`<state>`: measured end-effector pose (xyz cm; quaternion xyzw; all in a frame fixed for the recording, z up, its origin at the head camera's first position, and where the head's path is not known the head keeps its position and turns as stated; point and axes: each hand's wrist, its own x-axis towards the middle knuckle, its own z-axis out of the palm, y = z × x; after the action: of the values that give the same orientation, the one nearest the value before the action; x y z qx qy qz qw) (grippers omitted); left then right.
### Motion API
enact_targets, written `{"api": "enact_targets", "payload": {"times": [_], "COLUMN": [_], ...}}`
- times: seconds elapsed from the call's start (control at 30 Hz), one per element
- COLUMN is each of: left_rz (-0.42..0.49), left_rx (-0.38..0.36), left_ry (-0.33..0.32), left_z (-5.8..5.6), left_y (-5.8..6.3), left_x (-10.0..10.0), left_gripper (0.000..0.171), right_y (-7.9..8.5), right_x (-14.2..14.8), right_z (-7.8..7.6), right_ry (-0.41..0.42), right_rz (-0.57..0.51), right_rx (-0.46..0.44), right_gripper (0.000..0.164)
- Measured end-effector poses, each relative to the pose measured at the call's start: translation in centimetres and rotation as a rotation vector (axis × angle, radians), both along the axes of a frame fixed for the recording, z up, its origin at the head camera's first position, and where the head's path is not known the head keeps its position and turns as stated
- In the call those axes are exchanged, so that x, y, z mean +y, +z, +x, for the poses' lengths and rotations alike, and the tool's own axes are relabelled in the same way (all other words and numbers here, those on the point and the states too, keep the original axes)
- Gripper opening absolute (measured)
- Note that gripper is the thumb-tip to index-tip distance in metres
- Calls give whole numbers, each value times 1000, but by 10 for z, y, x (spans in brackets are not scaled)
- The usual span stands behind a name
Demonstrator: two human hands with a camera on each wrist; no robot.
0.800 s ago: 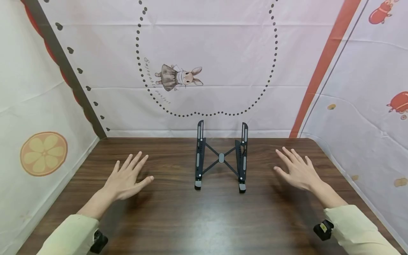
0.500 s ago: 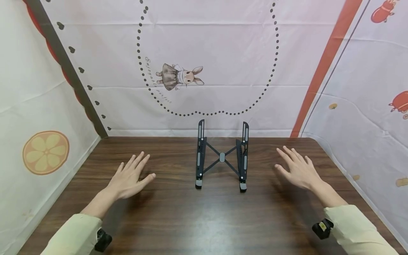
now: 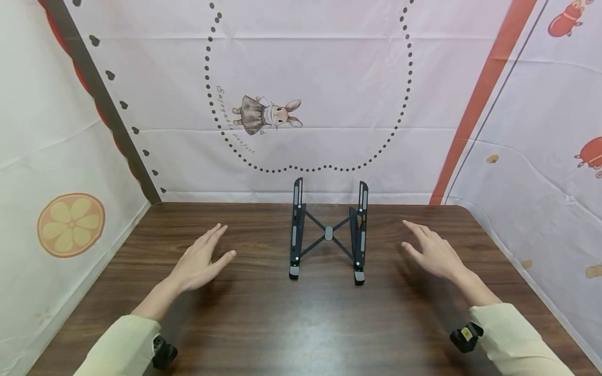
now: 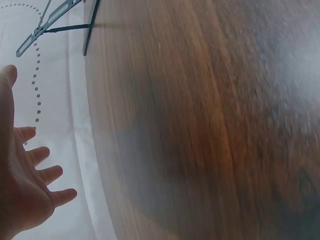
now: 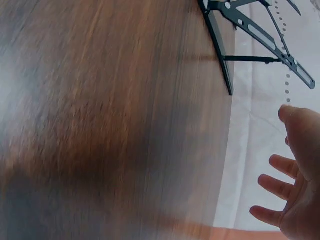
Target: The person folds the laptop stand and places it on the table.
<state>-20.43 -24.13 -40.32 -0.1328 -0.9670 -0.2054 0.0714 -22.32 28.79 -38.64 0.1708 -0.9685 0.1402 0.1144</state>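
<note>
A dark folding laptop stand with grey pads stands unfolded near the table's back edge, its two side rails joined by an X-shaped brace. To its left, my left hand hovers over the table with fingers extended and thumb apart, holding nothing. My right hand is held over the table on the stand's other side, its fingers also extended and nothing in it. Both wrist views show the palm side of each hand, and part of the laptop stand shows beyond the right thumb.
The brown wood-grain table is bounded at the back by a white printed cloth. More printed cloth hangs along the left and right sides. Black wrist cameras sit at the pale green sleeves.
Both hands have turned so their palms face inward more, and both have shifted slightly toward the stand. The stand stays in place on the table.
</note>
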Motion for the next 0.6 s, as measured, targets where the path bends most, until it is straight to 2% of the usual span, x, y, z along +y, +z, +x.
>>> {"api": "enact_targets", "payload": {"times": [0.23,0.4,0.6], "left_rz": [111,181,259], "left_rx": [-18,-18,-33], "left_ry": [-7,-13,-2], "left_z": [-2,-5,-8], "left_y": [-1,-3,-5], "left_x": [7,14,21], "left_gripper": [75,69,64], "right_y": [-2,-7,-10], "right_x": [-10,-18,-28], "right_z": [-3,-6,-9], "right_ry": [24,18,2], "right_rz": [-99,-132,-172], "right_rx": [52,114,133], "right_gripper": [48,44,42]}}
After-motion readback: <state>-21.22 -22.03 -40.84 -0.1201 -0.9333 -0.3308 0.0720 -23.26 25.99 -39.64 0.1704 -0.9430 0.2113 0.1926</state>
